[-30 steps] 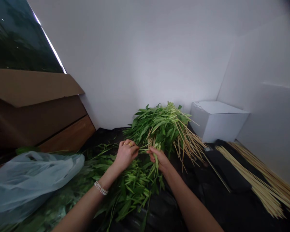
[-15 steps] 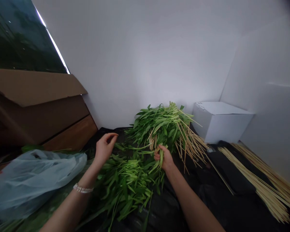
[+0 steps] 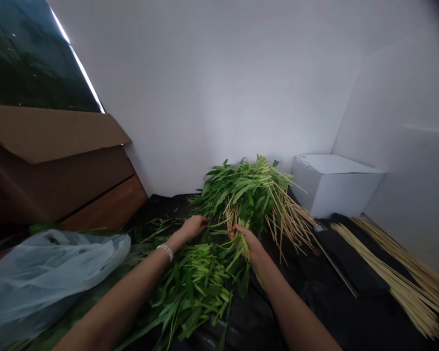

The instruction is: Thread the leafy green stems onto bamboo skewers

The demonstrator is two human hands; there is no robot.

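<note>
My right hand (image 3: 247, 240) is closed round a small bunch of green stems (image 3: 242, 235), their leaves hanging below it. To its left, my left hand (image 3: 194, 227) has its fingers closed at a thin green stem (image 3: 215, 225); the fingertips are partly hidden. Below and between the hands lies a loose pile of cut leafy greens (image 3: 201, 273). Behind my right hand, a larger heap of leafy bundles (image 3: 241, 183) rests against the wall, with thin tan sticks (image 3: 292, 219) poking out to the right.
A translucent plastic bag (image 3: 51, 278) lies at the left, below an open cardboard box (image 3: 58, 136). At the right are a white box (image 3: 344, 187), a black flat object (image 3: 351, 261) and long pale sticks (image 3: 391, 278). Black sheeting (image 3: 314, 312) covers the surface.
My left hand has moved right and slightly down, from above the greens to beside the right hand, and its fingers have closed. The right hand still holds its bunch, slightly lower.
</note>
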